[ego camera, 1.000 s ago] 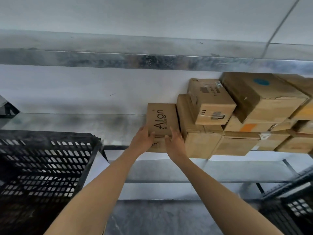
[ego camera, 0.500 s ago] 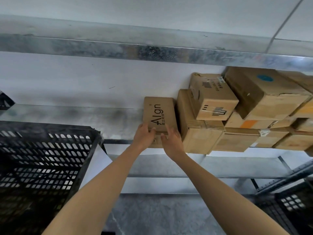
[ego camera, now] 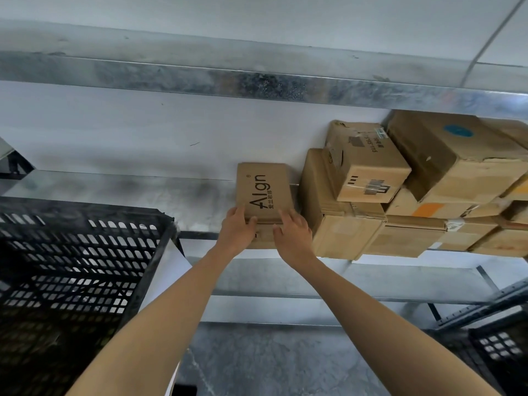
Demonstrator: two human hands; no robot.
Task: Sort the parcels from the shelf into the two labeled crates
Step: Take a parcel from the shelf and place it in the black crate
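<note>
A small brown cardboard parcel printed "Algn" (ego camera: 264, 190) lies on the metal shelf (ego camera: 128, 190), just left of a stack of parcels (ego camera: 400, 195). My left hand (ego camera: 238, 231) grips its near left corner, thumb on top. My right hand (ego camera: 293, 234) holds the near right corner, fingers curled over the top edge. A black slotted crate (ego camera: 71, 270) stands at the lower left with a white paper label (ego camera: 168, 270) on its side. A second black crate (ego camera: 500, 347) shows at the lower right.
The stacked parcels fill the shelf's right half; one bears a blue dot (ego camera: 458, 130), another an orange patch (ego camera: 427, 209). A metal beam (ego camera: 257, 84) runs overhead. A lower shelf (ego camera: 343, 284) and grey floor (ego camera: 271, 361) lie below.
Both hands have stayed on the near end of the "Algn" parcel. A gap has opened between that parcel and the stack to its right.
</note>
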